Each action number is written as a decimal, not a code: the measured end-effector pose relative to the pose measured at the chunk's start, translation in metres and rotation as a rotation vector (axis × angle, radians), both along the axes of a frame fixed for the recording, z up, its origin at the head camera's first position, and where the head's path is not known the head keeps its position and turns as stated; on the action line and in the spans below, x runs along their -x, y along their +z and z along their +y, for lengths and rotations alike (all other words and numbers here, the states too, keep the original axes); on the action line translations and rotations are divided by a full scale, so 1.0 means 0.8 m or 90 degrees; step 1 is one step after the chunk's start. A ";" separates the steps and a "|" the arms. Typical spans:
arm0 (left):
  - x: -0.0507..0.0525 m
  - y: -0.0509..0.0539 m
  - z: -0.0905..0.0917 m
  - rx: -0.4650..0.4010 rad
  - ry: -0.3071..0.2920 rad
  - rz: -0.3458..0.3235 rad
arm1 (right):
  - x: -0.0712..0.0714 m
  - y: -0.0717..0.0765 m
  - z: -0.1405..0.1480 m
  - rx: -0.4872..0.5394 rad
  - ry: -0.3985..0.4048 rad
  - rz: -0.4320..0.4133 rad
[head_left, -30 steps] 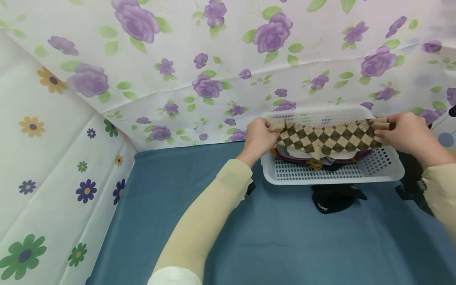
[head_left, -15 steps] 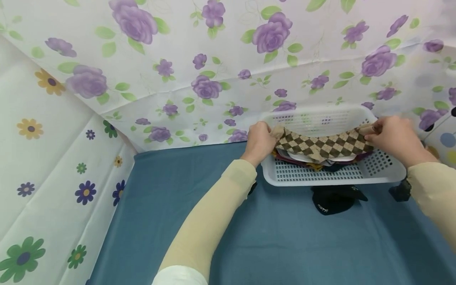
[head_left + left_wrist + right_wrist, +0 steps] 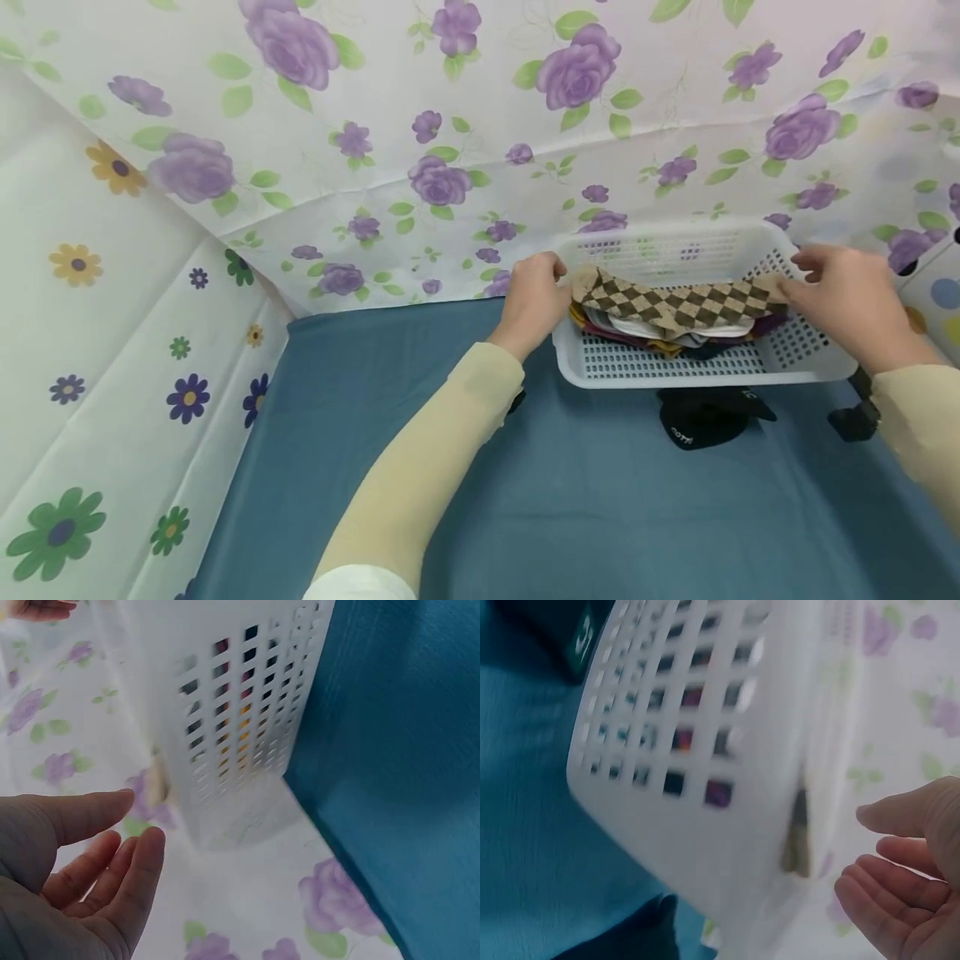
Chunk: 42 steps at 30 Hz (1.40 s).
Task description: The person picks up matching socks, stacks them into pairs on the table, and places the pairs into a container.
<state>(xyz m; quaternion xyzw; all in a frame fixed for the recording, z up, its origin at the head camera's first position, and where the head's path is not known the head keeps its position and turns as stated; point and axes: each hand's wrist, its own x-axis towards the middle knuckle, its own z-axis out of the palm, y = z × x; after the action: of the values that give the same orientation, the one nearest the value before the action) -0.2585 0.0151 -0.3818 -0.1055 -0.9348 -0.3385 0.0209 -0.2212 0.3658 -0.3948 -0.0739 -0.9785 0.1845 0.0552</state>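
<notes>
A folded garment with a brown and beige diamond pattern [image 3: 697, 305] lies on top of a stack of folded clothes [image 3: 637, 335] in a white perforated plastic basket [image 3: 708, 382]. At the basket's left end is my left hand [image 3: 531, 302]; its thumb and fingers stand apart in the left wrist view [image 3: 97, 877], with nothing between them. My right hand [image 3: 851, 302] is above the right end of the basket, near the garment's right end. Thumb and fingers are also apart in the right wrist view [image 3: 907, 870], holding nothing. Most of the stack is hidden beneath the patterned garment.
A black cap [image 3: 708, 419] with white lettering lies in front of the basket on the blue cloth [image 3: 600, 500]. Another dark object [image 3: 853, 422] sits to its right. Behind the basket rises a flower-printed sheet [image 3: 487, 108], and a second one [image 3: 142, 333] stands at the left.
Both hands lowered the patterned garment onto the stack in the basket. They have let go of its ends and drawn slightly outward.
</notes>
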 end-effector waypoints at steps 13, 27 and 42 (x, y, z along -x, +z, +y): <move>-0.108 0.006 -0.095 -0.010 0.055 0.198 | -0.124 -0.018 -0.086 0.004 0.126 0.220; -0.210 -0.099 -0.141 0.086 0.021 0.112 | -0.185 -0.107 -0.140 0.039 0.213 0.299; -0.236 -0.129 -0.143 0.176 -0.003 -0.009 | -0.175 -0.140 -0.145 -0.018 0.122 0.164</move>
<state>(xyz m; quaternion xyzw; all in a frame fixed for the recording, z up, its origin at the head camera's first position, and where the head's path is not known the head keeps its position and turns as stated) -0.0696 -0.0990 -0.4852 -0.1073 -0.9724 -0.2073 -0.0010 -0.0808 0.2502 -0.5072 0.0450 -0.9684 0.1828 0.1634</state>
